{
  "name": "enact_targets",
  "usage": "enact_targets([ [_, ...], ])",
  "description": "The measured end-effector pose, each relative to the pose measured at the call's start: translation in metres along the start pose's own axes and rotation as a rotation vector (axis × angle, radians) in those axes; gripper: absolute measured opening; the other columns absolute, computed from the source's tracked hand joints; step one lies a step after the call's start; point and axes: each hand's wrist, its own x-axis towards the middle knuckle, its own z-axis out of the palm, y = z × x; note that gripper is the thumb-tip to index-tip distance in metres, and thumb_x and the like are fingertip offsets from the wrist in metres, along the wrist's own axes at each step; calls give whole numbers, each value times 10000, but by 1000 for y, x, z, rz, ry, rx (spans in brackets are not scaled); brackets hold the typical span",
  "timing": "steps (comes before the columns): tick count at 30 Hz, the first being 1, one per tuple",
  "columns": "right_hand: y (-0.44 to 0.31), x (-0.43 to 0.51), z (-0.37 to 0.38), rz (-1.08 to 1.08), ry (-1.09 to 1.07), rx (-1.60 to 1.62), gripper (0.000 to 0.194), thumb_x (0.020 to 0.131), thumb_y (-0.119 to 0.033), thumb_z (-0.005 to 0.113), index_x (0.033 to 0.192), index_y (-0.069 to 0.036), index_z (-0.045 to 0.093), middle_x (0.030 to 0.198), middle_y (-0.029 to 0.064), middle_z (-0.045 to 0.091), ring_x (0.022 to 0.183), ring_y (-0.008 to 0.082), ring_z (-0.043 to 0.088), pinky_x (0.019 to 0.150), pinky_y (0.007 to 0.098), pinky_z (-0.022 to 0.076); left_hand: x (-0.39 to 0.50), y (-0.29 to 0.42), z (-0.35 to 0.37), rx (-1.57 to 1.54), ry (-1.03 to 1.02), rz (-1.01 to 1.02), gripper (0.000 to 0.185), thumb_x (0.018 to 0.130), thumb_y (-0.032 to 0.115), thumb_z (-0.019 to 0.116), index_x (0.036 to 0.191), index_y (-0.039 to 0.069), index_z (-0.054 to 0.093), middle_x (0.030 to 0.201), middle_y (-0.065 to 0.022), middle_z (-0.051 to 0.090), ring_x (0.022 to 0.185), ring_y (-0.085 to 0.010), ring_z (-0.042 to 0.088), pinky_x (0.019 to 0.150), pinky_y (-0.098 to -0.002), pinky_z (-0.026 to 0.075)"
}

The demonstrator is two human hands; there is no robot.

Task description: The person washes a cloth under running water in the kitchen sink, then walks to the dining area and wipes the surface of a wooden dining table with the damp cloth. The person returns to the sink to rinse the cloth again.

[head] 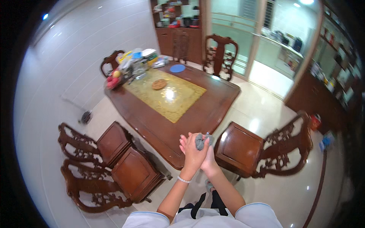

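My left hand (194, 155), with a white beaded bracelet (184, 179) at its wrist, is pressed against my right hand (210, 159). Between them they hold a crumpled grey cloth (201, 142), bunched small, with part of it showing above the thumbs. Some of the fingers are hidden behind the hands. Both hands are in the air over the near corner of a dark wooden dining table (154, 131). On the table lies a shiny gold mat (185, 107), bearing a round brown trivet (159, 84).
Carved wooden chairs stand left (137, 176) and right (242, 151) of the table, another chair (219, 55) at its far end. Red fruit (112, 81), bags and boxes crowd the far left, near a blue round mat (177, 68). A glass sliding door (232, 34) stands beyond.
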Motion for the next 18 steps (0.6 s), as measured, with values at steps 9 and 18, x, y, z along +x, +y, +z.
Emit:
enact_targets([
  [9,-41,-237,23,-736,10,9,776,824,-651,355,1341,-74,407,1399,155,414,1283,328,396,1076,534,271,-134,147,64,-389,-768,346,274,872,237,575,1036,26,632,1193,-195,534,1130,-319,501,995,-415,371],
  [18,-98,-575,60,-1353,256,-260,689,856,-642,391,1260,-89,463,1288,120,499,1224,322,441,1043,536,302,-349,343,209,-985,-1110,767,351,771,118,697,1056,5,526,1090,-152,547,1056,-310,534,966,-420,399],
])
